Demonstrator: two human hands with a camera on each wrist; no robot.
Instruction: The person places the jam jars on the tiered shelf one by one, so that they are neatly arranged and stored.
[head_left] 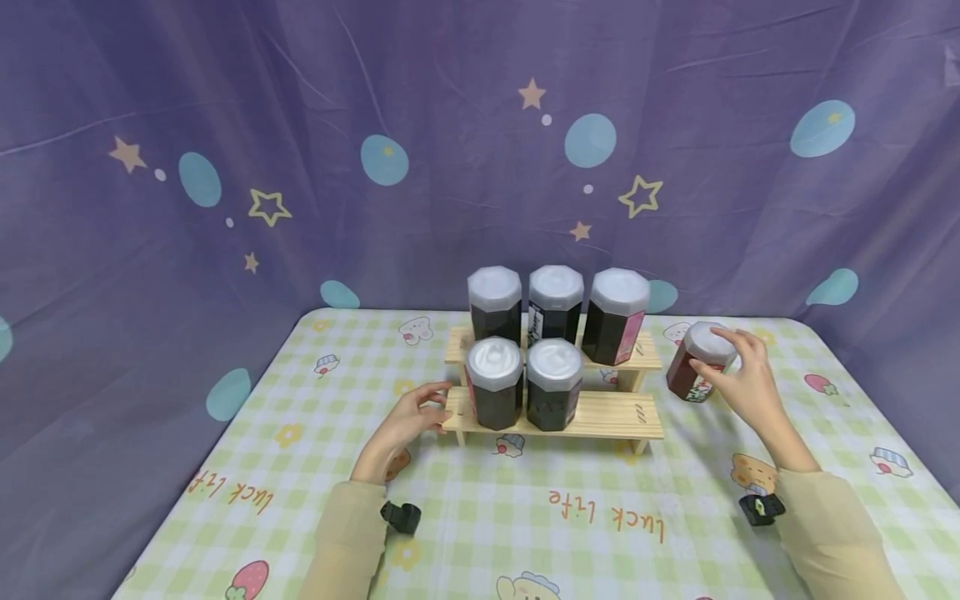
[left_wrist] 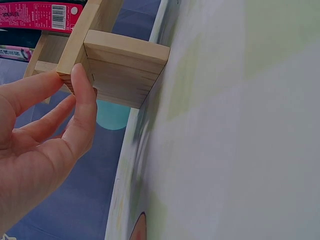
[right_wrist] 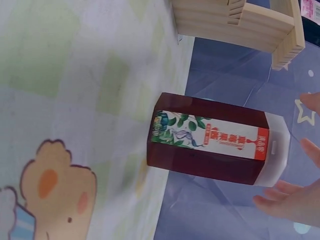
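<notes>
A two-tier wooden rack [head_left: 607, 408] holds several dark octagonal jars with whitish lids. Three jars, one being a jar with a pink label [head_left: 617, 321], stand on the back tier; two, including a black jar [head_left: 553, 392], are on the front tier. My left hand [head_left: 408, 421] pinches the left end of the front board [left_wrist: 75, 47] between thumb and finger. To the right of the rack, a dark red jar [right_wrist: 210, 142] with a leafy label stands on the table. My right hand [head_left: 746, 387] is spread around its white lid [right_wrist: 276, 150], fingers apart; firm contact is not visible.
A green-checked tablecloth [head_left: 480, 508] with cartoon prints covers the table. Behind it hangs a purple curtain [head_left: 465, 225] with stars and blue ovals. Black straps [head_left: 761, 508] sit at both wrists.
</notes>
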